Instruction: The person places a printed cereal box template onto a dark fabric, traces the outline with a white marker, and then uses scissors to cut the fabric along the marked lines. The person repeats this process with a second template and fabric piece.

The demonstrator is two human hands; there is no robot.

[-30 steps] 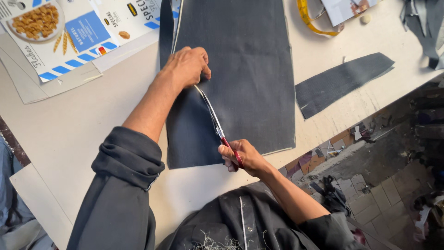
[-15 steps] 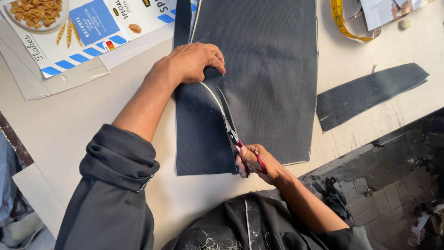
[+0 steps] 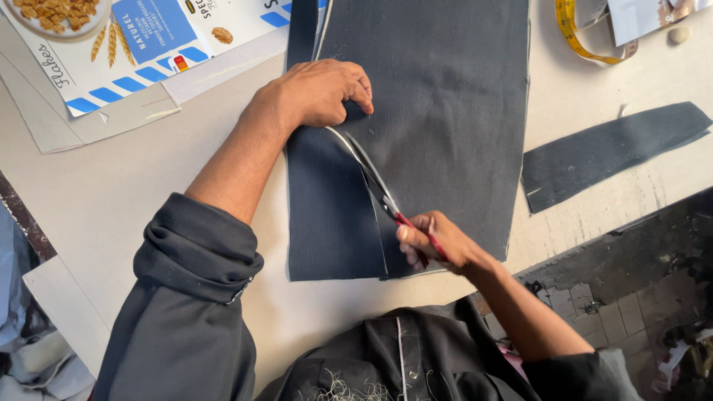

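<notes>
A large piece of dark grey fabric [image 3: 438, 96] lies flat on a pale table [image 3: 111, 193]. My left hand [image 3: 323, 93] presses down on the fabric beside a curved chalk line, fingers curled. My right hand [image 3: 431, 241] grips red-handled scissors [image 3: 379, 189], whose blades lie in the cloth along that line, pointing toward my left hand. A cut runs from the fabric's near edge up to the blades.
A flattened cereal box [image 3: 141, 44] and grey card lie at the top left. A yellow tape measure [image 3: 583, 37] sits at the top right, a cut strip of dark fabric [image 3: 609, 152] at the right. The table's edge drops away at the lower right.
The scissors have advanced along the chalk line toward my left hand, lengthening the cut. My left hand stays pressed on the fabric. The view has shifted slightly.
</notes>
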